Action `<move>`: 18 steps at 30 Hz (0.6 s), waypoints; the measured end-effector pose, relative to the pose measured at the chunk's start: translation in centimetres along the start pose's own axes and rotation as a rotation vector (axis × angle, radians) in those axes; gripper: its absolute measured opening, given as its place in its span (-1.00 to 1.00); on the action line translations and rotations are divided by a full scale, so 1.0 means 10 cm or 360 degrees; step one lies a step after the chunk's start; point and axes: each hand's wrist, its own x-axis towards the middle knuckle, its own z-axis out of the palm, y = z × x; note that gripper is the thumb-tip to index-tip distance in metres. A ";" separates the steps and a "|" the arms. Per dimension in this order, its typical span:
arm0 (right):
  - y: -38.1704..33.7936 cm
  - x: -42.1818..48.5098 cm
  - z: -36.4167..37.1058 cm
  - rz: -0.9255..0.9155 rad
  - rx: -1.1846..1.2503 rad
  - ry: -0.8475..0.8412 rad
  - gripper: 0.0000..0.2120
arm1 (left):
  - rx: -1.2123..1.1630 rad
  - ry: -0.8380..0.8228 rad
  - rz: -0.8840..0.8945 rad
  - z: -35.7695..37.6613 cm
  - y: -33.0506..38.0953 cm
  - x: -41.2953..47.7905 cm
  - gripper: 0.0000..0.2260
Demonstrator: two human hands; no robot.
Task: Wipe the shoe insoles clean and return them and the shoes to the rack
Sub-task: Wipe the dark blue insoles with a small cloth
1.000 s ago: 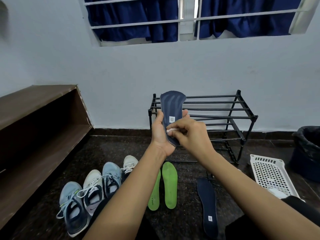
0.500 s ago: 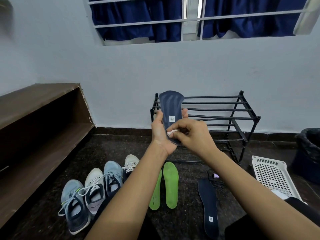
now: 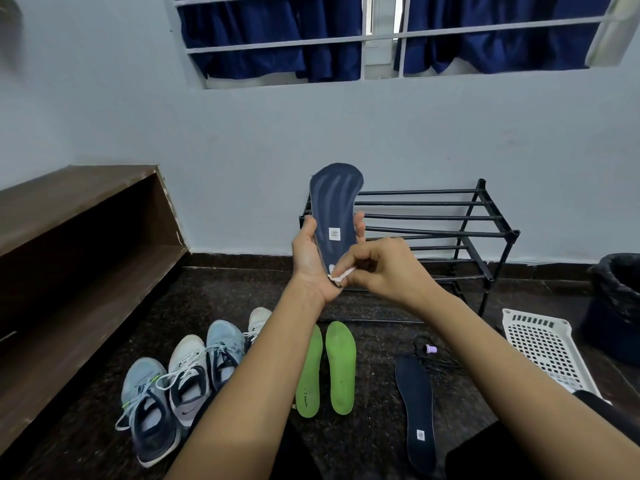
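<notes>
While left hand [image 3: 309, 258] clasps the insole [image 3: 334, 202], right hand [image 3: 385, 269] fingers [image 3: 362, 259] pinch a probable wipe [image 3: 341, 274], lower now.

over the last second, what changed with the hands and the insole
The right hand, pinching the white wipe, slid the wipe down the held navy insole toward its lower end, by the left palm. Nothing was taken up or let go. The left hand still grips that insole upright; the shoes, green insoles, floor insole and rack stayed put.
</notes>
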 end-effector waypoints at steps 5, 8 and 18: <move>0.07 -0.04 0.02 -0.0017 0.0000 0.0136 -0.84 | -0.0006 0.0059 -0.0005 0.04 -0.09 -0.01 -0.42; 0.12 -0.04 0.11 -0.0033 -0.0130 0.0456 -0.81 | 0.0040 0.0100 -0.0033 0.08 -0.19 -0.04 -0.39; 0.03 -0.04 -0.02 0.0147 -0.0204 0.0253 -0.84 | 0.0053 0.0029 -0.0079 0.08 -0.18 0.00 -0.47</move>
